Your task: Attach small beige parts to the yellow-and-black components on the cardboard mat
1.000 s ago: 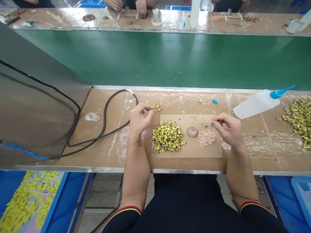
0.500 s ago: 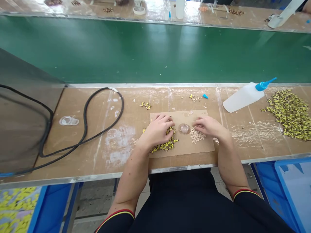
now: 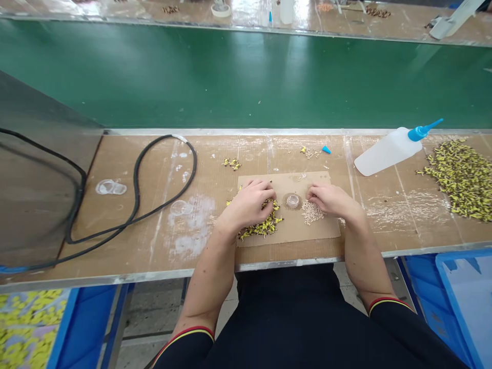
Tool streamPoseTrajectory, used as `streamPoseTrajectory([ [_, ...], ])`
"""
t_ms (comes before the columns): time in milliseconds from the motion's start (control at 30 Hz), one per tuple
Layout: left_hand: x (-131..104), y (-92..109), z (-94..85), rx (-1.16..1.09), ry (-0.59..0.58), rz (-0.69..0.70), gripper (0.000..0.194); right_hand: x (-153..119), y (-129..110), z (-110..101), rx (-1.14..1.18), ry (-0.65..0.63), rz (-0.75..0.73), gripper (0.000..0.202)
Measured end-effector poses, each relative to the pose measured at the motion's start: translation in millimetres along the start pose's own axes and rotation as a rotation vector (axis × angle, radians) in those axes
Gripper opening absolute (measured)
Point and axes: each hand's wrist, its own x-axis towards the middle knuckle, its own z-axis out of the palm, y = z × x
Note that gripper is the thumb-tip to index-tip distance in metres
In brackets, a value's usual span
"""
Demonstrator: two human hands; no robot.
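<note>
My left hand is curled over a heap of small yellow-and-black figures at the left of a cardboard sheet. Its thumb and fingers are drawn close together, and what they hold is too small to make out. Beyond the cardboard's middle, my right hand is closed in a pinch above small pale loop-like pieces. Anything between those fingertips is hidden. Between the two hands stands a small round clear dish.
A white squeeze bottle with a blue nozzle lies right of the cardboard, near a larger yellow-and-dark heap. A black cable loops at left beside a clear plastic piece. Behind the worktop runs a green belt.
The fingers of my right hand have closed into a tighter pinch and lifted slightly off the pale pieces. My left hand stays over its heap. The camera view has shifted slightly.
</note>
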Motion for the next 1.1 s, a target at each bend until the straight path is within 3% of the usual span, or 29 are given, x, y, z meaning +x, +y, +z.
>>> streamPoseTrajectory([
  [233,-3,5,-4.1,0.011,0.007,0.042,0.016,-7,12,-5,0.07,0.113,-0.095,0.011],
  [500,-2,9,4.9,0.125,-0.022,0.085,0.016,-3,13,-1,0.015,0.044,-0.047,0.015],
  [800,-2,6,3.4,-0.017,0.007,0.078,0.026,-6,13,-4,0.038,0.035,-0.04,0.016],
  [1100,-10,1,-15.0,-0.27,-0.006,0.075,0.017,-1,11,-2,0.05,0.014,-0.047,0.012],
])
